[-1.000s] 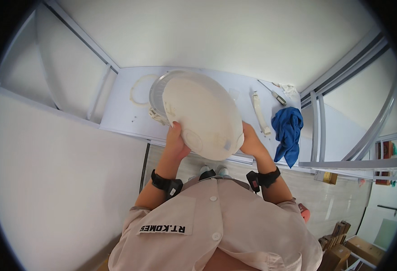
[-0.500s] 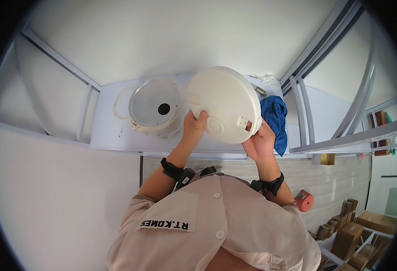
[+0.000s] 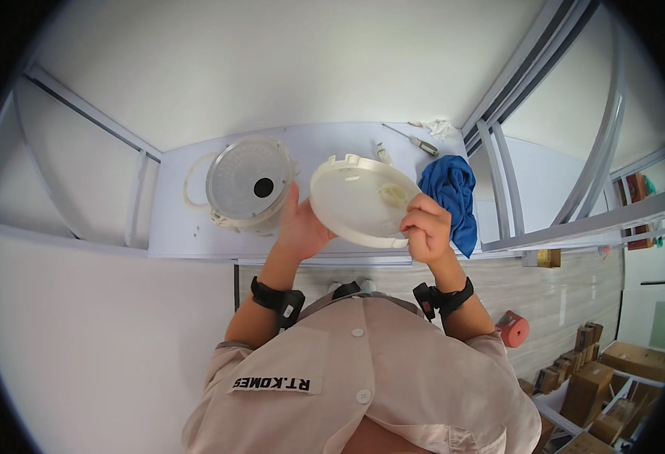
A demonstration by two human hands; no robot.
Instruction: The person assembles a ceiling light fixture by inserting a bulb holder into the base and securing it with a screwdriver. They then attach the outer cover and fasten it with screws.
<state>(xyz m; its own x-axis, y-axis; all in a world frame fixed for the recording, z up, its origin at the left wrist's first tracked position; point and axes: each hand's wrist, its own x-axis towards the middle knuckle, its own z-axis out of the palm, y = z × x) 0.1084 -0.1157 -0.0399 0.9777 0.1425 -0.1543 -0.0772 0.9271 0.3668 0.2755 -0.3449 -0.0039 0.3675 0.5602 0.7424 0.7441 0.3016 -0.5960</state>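
Observation:
A round off-white lid (image 3: 355, 204) is held over the front of the white table, its rimmed inner side up, with small tabs on the rim and a yellowish oval part inside. My right hand (image 3: 429, 228) grips its right edge, fingers curled over the rim. At the lid's left edge, my left hand (image 3: 303, 228) is open with thumb raised; its fingertips are partly hidden by the lid, so contact cannot be told. Left of that hand stands a round white tub (image 3: 245, 219) with a translucent top (image 3: 241, 166) bearing a black disc (image 3: 263, 188).
A blue cloth (image 3: 450, 197) lies at the table's right end. Behind it are a screwdriver (image 3: 423, 145), white crumpled tissue (image 3: 437, 129) and a small pale part (image 3: 383, 153). Metal frame posts (image 3: 499, 181) flank the table (image 3: 173, 234). A red roll (image 3: 512, 330) and cartons are on the floor side.
The lid has been turned over from its outer face to its inner side and lowered slightly. My left hand has loosened from it and shifted left; my right hand now grips over the rim.

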